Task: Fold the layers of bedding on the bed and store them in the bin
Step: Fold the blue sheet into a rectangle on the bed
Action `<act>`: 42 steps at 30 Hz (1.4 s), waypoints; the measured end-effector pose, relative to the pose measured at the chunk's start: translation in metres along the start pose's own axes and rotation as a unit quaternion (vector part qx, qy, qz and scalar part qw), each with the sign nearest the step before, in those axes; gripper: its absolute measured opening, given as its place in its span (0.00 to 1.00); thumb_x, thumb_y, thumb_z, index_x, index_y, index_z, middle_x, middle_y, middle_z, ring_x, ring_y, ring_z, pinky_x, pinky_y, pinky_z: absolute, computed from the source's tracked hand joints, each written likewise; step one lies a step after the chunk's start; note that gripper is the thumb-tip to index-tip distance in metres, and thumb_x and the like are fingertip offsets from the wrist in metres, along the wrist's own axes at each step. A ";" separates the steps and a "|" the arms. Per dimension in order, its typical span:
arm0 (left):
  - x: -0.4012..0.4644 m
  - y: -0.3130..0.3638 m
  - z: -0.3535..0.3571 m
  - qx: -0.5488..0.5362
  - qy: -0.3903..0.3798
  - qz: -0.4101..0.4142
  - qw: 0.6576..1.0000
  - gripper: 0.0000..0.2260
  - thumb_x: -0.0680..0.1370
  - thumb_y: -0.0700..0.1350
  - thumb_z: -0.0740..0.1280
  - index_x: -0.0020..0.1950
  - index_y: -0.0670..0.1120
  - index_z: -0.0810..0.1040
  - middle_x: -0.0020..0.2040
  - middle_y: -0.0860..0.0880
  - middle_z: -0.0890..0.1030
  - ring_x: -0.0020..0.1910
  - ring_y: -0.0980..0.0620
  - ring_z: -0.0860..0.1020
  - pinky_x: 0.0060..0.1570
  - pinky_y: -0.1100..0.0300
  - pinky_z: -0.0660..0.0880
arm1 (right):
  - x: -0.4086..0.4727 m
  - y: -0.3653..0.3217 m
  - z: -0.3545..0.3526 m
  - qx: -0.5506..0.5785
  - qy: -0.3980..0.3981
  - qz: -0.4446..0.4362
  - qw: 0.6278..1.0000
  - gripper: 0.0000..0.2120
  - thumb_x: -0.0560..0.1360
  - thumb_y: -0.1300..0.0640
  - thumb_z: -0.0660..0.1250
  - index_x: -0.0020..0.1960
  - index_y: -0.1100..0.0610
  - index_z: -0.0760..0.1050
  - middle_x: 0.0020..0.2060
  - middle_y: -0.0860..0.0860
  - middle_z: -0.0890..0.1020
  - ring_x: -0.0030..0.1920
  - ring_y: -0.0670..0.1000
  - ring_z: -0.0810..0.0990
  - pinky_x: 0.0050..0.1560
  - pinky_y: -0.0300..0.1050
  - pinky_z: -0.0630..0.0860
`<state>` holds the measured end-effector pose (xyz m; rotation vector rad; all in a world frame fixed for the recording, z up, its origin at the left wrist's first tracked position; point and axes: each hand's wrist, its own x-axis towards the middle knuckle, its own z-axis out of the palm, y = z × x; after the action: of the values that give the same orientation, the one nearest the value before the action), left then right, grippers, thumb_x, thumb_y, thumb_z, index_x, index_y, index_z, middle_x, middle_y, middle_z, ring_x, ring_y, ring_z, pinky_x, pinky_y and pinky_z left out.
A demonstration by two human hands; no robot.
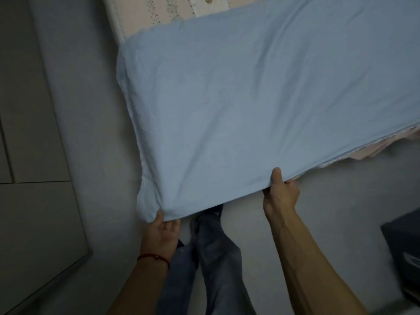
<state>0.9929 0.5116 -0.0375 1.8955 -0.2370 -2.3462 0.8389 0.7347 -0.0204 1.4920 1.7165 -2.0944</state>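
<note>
The person stands at the foot corner of the bed, and the step in hand looks like taking hold of the top layer, a pale blue, softly creased cotton sheet [238,105], to lift it free for folding. The sheet lies spread over the mattress and drapes over the near edge and corner; a pink, pleated layer of bedding [372,147] peeks out beneath it at the right.

The left hand [162,233], with a thin red cord bracelet [153,258] at the wrist, grasps the bunched corner of the sheet, thumb on top and fingers tucked under the fabric. The right hand [280,192] pinches the sheet's hem further along the edge, thumb pressed on the upper face and fingers curled beneath.

No fold has been made yet, so the task seems near its start. The next move probably calls for drawing the held edge up and across to meet the far edge, keeping both grips firm. A dark box-like object [404,248] stands on the pale grey floor [329,212] at the right; whether it is the bin cannot be told.
</note>
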 end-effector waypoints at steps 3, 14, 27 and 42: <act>0.014 -0.008 -0.006 0.025 0.024 0.004 0.999 0.15 0.82 0.39 0.64 0.70 0.43 0.75 0.63 0.46 0.80 0.56 0.49 0.80 0.50 0.55 0.82 | 0.002 0.011 -0.010 -0.006 0.008 0.011 1.000 0.03 0.79 0.61 0.71 0.53 0.57 0.80 0.55 0.55 0.85 0.58 0.57 0.84 0.62 0.57 0.80; 0.026 0.052 0.055 0.577 0.175 0.231 0.764 0.18 0.65 0.45 0.68 0.54 0.43 0.75 0.47 0.41 0.80 0.49 0.37 0.81 0.54 0.42 0.80 | -0.023 0.065 0.007 -0.049 -0.032 0.191 0.980 0.13 0.77 0.48 0.74 0.48 0.58 0.79 0.47 0.55 0.85 0.46 0.55 0.84 0.45 0.48 0.83; 0.028 0.103 0.259 0.863 -0.019 0.382 0.330 0.23 0.73 0.37 0.72 0.66 0.38 0.73 0.65 0.35 0.73 0.58 0.35 0.76 0.60 0.46 0.74 | -0.074 0.094 0.029 -0.010 -0.086 0.155 0.984 0.51 0.49 0.28 0.81 0.64 0.54 0.77 0.56 0.47 0.83 0.55 0.49 0.83 0.55 0.44 0.81; 0.110 0.222 0.448 0.919 -0.072 0.330 0.204 0.34 0.72 0.49 0.72 0.73 0.40 0.65 0.67 0.33 0.72 0.65 0.31 0.72 0.64 0.40 0.72 | -0.147 0.141 0.062 -0.125 0.040 0.135 0.982 0.39 0.59 0.31 0.80 0.57 0.58 0.83 0.48 0.52 0.86 0.47 0.50 0.84 0.53 0.56 0.83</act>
<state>0.5297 0.2954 -0.0077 0.3941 -3.7305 -0.4446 0.9589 0.5584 -0.0280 1.6433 1.6204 -1.6420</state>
